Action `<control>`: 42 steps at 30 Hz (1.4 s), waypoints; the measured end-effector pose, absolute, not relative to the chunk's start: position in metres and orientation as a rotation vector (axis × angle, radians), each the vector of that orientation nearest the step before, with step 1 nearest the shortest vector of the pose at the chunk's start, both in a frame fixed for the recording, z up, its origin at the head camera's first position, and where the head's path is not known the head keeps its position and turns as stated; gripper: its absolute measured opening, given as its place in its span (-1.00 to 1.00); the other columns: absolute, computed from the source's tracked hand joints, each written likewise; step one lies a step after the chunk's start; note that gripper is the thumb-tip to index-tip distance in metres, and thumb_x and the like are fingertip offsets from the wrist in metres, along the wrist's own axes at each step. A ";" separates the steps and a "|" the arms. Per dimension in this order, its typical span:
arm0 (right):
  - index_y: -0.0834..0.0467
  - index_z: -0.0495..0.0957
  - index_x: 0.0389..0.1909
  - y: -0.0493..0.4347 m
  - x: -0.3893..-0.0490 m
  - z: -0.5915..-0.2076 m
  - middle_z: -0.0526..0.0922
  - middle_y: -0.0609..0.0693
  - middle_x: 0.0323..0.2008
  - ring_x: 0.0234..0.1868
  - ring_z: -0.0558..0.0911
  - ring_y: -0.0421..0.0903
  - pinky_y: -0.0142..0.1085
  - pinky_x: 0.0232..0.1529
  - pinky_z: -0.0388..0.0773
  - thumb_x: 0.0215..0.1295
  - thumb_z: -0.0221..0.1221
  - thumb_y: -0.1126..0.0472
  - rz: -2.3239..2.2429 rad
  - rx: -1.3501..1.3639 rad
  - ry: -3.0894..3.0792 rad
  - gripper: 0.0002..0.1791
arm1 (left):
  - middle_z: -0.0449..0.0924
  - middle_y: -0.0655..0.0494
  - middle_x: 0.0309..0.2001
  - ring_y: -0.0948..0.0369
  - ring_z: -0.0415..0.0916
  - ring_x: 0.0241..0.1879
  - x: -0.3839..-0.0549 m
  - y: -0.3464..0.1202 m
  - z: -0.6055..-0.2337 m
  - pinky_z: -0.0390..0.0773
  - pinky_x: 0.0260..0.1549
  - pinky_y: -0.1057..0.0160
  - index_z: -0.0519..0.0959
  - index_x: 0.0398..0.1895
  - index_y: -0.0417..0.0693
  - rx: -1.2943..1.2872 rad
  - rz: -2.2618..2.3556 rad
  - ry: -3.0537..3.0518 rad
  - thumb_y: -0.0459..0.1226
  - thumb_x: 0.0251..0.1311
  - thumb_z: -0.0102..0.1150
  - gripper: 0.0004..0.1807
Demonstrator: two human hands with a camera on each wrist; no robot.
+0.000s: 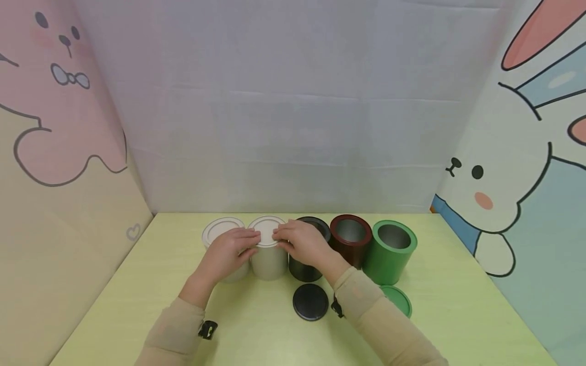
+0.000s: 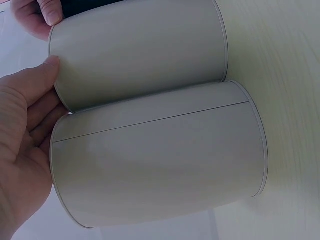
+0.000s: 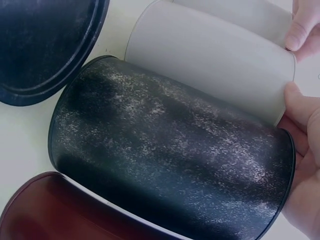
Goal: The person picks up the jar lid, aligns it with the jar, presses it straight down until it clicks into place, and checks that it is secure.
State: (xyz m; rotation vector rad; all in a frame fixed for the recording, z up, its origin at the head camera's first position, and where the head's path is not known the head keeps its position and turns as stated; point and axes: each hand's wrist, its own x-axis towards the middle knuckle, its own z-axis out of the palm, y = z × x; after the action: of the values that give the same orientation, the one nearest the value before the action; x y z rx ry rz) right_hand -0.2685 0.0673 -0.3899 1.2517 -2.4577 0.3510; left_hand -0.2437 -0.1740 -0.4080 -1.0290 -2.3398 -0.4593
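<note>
Two off-white cans stand side by side, each topped by a pale lid. Both hands are at the white lid (image 1: 267, 224) of the second can (image 1: 269, 264). My left hand (image 1: 230, 252) reaches over the leftmost can (image 2: 165, 165) and touches the lid's left side, thumb at the rim. From the other side my right hand (image 1: 304, 242) touches the lid's right part, its thumb also by the rim. Fingertips of the two hands lie a small gap apart. Beneath the right hand is an uncovered black can (image 3: 170, 150), partly hidden by it.
To the right stand a dark red can (image 1: 351, 251) and a green can (image 1: 386, 262), both uncovered with metallic insides. A black lid (image 1: 310, 302) lies flat in front of the black can. The green lid (image 1: 399, 301) is partly behind the right sleeve. Fabric walls enclose the table.
</note>
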 end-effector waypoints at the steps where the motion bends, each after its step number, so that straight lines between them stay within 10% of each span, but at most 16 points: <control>1: 0.13 0.71 -0.05 0.067 -0.268 -0.389 0.69 0.01 0.01 0.09 0.62 -0.07 -0.21 0.33 0.36 0.29 0.33 0.20 0.351 1.252 -2.453 -0.76 | 0.71 -0.08 -0.06 0.00 0.65 -0.02 -0.245 -0.174 -0.408 0.55 0.10 -0.01 0.72 -0.06 -0.27 -1.025 -0.459 -2.341 -0.36 -0.04 0.53 -0.60; 42: 0.15 0.62 0.15 0.062 -0.275 -0.381 0.56 0.04 0.23 0.24 0.53 -0.01 -0.15 0.24 0.47 0.44 0.17 0.12 0.407 1.181 -2.621 -0.65 | 0.65 -0.08 0.07 -0.05 0.59 0.07 -0.260 -0.170 -0.385 0.56 0.06 -0.06 0.70 0.01 -0.22 -0.961 -0.493 -2.548 -0.27 0.21 0.36 -0.67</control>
State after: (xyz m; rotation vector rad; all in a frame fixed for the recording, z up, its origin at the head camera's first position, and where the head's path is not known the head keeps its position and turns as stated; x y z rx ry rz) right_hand -0.2754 0.0616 -0.3809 1.1807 -2.6208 0.4066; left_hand -0.2597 -0.1696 -0.3854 -0.9615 -2.5476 -0.4933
